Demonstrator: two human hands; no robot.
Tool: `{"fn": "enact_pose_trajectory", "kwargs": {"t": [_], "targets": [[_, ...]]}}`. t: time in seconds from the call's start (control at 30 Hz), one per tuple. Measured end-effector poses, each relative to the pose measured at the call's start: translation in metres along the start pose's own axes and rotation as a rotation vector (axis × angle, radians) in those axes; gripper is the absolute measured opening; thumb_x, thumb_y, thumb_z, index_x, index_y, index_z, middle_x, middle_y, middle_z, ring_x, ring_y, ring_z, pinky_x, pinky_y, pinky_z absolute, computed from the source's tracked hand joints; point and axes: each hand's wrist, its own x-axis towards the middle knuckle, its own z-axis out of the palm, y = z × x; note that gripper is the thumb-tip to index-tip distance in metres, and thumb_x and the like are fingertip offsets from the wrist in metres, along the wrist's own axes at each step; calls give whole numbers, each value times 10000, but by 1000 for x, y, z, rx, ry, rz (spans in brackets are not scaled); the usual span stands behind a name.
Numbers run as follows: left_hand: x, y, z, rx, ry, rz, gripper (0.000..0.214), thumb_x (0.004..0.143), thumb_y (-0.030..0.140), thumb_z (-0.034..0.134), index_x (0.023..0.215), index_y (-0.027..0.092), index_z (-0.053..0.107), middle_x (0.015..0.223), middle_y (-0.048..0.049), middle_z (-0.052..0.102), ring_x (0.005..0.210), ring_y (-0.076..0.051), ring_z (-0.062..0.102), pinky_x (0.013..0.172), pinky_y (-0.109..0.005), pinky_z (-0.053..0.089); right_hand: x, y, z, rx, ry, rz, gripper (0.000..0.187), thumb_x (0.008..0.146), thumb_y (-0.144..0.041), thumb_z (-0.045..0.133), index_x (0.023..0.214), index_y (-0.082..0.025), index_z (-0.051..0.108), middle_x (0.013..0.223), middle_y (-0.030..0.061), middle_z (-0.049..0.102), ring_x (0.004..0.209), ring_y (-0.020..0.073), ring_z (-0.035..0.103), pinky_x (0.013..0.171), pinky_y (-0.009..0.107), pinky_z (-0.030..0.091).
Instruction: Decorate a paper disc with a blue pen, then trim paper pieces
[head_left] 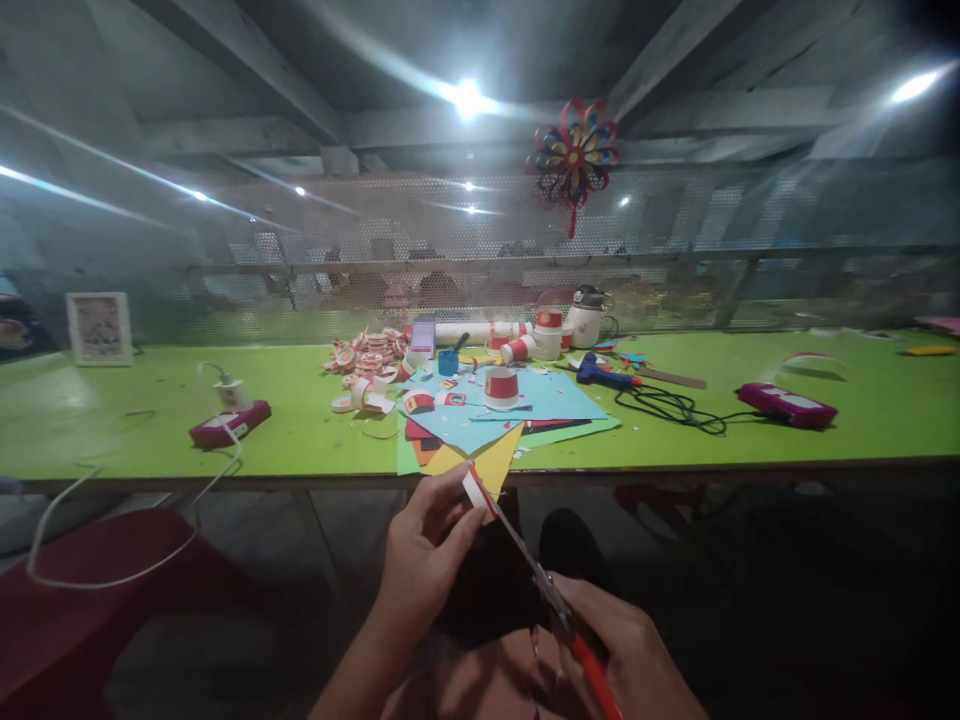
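Observation:
My left hand (429, 535) pinches a small white strip with a red edge (477, 492), which looks like a piece cut from a paper cup. Around the red-handled scissors (556, 598) my right hand (619, 635) is closed. The blades point up and left, their tips at the strip's red edge. Both hands are in front of the table's near edge, above my lap. Just beyond them a yellow paper sheet (495, 462) hangs slightly over the edge. A red and white paper cup (501, 388) stands on light blue paper (559, 393).
A blue glue gun (604, 372) with a coiled black cord lies right of the paper. Purple power strips (787, 404) sit at both sides. Cut cup pieces (367, 355) are heaped at the left back, stacked cups (548, 335) behind. A white cable (124, 583) droops off the table's left.

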Motion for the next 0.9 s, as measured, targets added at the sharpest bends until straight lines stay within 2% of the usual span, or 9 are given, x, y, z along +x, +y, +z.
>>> {"fn": "enact_pose_trajectory", "kwargs": {"t": [0.13,0.27,0.53,0.73,0.9], "targets": [[0,0,1,-15,17,0,340,803,292,712,1115,171,653,1141,-108,713,1067,-233,679,907,-312,566,0,2,2,-28,37,-16,164,858,-248,538,829,-187,688,709,18,672,655,149,628,626,195,512],[0,-3,1,-24,15,2,339,807,285,709,1121,172,652,1160,-112,705,1091,-243,668,927,-332,560,0,4,3,-31,55,-51,157,835,-238,547,854,-188,694,722,14,683,640,143,622,618,192,509],[-1,-11,-1,-33,-5,34,339,818,257,709,1147,201,647,1211,-90,678,1112,-231,657,947,-317,551,1,-1,0,-15,12,12,176,845,-243,552,928,-202,703,746,28,676,685,162,633,687,222,528],[-3,-13,0,-8,4,60,339,822,255,705,1155,215,655,1220,-88,670,1146,-248,638,956,-327,547,1,-5,-1,31,-2,39,189,856,-261,557,948,-199,710,749,25,680,698,166,643,676,216,529],[-2,-14,0,7,17,71,334,817,252,708,1147,221,665,1240,-88,664,1146,-250,639,972,-330,539,0,-3,3,62,15,69,177,861,-268,549,881,-187,705,766,26,693,703,162,646,653,198,522]]}}
